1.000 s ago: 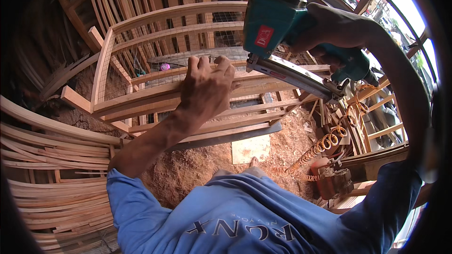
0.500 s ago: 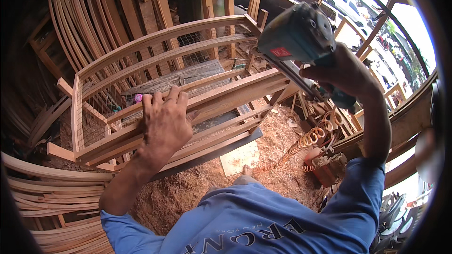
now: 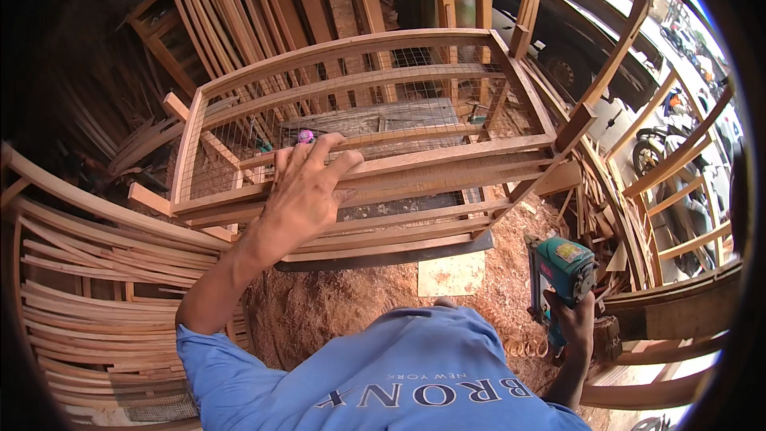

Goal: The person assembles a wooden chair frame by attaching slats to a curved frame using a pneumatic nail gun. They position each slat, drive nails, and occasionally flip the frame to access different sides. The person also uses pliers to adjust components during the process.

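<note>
Fingers (image 3: 325,146) of the left hand (image 3: 302,193) are resting, slightly parted, over the near rail (image 3: 431,160) (grip cannot be told) | right hand (image 3: 576,321) is holding a teal nail gun (image 3: 565,262), lower right | wooden frame (image 3: 359,80) is sitting ahead, probably feeling stiff, bulky; rails are offering sounder hold than wire mesh (image 3: 201,168).

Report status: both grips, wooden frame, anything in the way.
Left grip draped over meshed wooden frame. Right grip wrapped around green nail gun, off the frame. Coiled hose low by the gun, not across the frame.
</note>
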`<state>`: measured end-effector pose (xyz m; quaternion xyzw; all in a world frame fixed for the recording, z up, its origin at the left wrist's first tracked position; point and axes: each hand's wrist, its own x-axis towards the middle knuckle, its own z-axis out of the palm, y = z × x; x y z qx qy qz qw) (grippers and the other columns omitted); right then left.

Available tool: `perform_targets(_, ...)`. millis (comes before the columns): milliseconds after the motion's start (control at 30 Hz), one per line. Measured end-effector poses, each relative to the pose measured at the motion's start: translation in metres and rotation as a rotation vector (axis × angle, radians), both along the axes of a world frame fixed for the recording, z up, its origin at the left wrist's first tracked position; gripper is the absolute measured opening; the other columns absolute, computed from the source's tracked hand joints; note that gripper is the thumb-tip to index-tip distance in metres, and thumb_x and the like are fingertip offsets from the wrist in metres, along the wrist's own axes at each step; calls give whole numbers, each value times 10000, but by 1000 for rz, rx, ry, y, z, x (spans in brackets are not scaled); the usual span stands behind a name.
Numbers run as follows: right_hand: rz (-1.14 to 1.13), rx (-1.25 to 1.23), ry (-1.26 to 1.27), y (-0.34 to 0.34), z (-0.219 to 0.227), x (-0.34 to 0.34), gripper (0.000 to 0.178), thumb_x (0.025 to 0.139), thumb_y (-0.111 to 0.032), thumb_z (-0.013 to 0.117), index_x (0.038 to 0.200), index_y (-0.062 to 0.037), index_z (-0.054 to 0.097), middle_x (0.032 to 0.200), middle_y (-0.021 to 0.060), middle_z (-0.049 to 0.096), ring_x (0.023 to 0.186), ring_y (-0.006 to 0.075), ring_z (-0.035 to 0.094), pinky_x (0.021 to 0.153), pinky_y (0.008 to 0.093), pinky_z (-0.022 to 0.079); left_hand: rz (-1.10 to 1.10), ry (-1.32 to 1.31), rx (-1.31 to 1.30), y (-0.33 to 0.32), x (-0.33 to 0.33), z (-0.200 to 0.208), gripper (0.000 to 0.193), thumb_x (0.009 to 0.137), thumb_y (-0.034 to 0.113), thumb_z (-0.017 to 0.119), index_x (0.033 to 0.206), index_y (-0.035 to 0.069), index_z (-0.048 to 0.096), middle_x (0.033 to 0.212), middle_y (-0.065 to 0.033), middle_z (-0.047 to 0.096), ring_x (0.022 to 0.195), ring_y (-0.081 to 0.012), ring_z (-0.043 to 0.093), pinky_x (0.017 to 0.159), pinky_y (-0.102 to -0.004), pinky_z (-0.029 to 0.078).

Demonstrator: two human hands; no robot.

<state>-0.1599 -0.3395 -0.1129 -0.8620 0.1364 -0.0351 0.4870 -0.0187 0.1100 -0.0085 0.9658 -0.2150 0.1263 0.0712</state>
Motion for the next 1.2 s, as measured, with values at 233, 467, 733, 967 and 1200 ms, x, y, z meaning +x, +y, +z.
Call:
perform_targets(233,35,-29,81,-23,-54,-7,226,855,-133,767,995,24,685,725,4,632,634,86,518,588,296,440,14,2,-105,5,-2,-3,282,847,132,763,1121,128,695,1347,-45,614,1229,-271,553,1066,-448,300)
perform_targets(467,53,-1,132,-19,-74,-10,242,846,-153,775,968,37,687,735,45,671,664,103,580,612,318,480,-16,-147,-81,5,-2,-11,371,830,172,785,1198,190,742,1343,-31,647,1205,-229,568,1033,-436,270)
perform_targets(733,61,21,308,2,-61,-9,227,836,-167,795,885,26,687,657,40,653,572,100,595,518,316,470,-32,-291,21,5,-4,-23,463,819,92,758,1267,204,719,1305,-65,654,1182,-237,586,1003,-442,335)
perform_targets(967,180,-79,217,14,-66,-9,242,831,-182,806,867,26,687,645,54,655,563,105,602,511,325,472,80,-340,21,-12,-9,-34,466,825,-48,649,1271,83,683,1207,-117,620,1211,-299,573,1018,-491,389)
perform_targets(1200,250,-41,245,17,-81,-5,281,815,-213,826,867,27,689,663,75,663,579,133,621,536,340,488,108,-434,-38,-18,-15,-39,503,815,-42,687,1294,113,690,1154,-130,622,1112,-288,592,1008,-466,401)
